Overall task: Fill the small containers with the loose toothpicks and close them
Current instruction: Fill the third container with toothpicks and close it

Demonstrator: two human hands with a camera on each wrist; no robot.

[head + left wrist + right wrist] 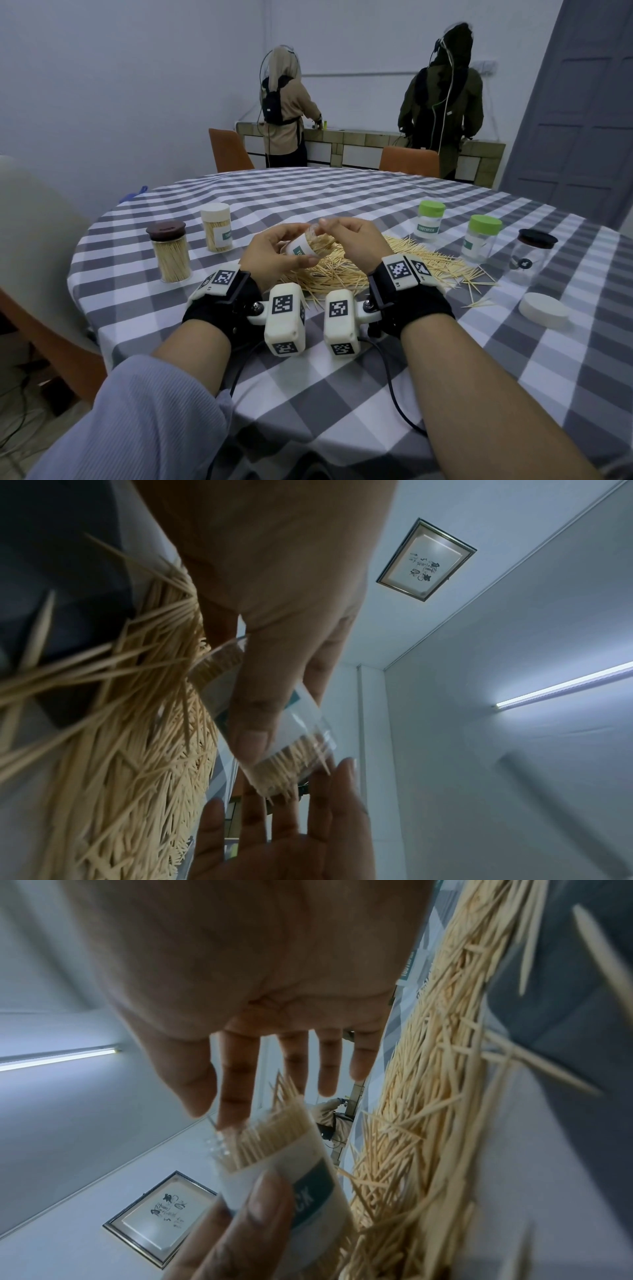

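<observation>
My left hand [274, 247] grips a clear labelled container [301, 247] tilted to the right above the pile of loose toothpicks [376, 269]. The container [274, 1139] is packed with toothpicks, and a few tips stick out of its open mouth. In the left wrist view the thumb [251, 723] lies across its label. My right hand [349, 238] is at the mouth, fingers [236, 1074] straight and spread, touching the protruding tips. A loose white lid [544, 310] lies on the table at the right.
At the left stand two full, lidded containers, one with a brown lid [169, 255] and one with a white lid [217, 228]. Two green-lidded containers [429, 221] [481, 240] and a black-lidded jar [531, 255] stand at the right. Two people stand at a far counter.
</observation>
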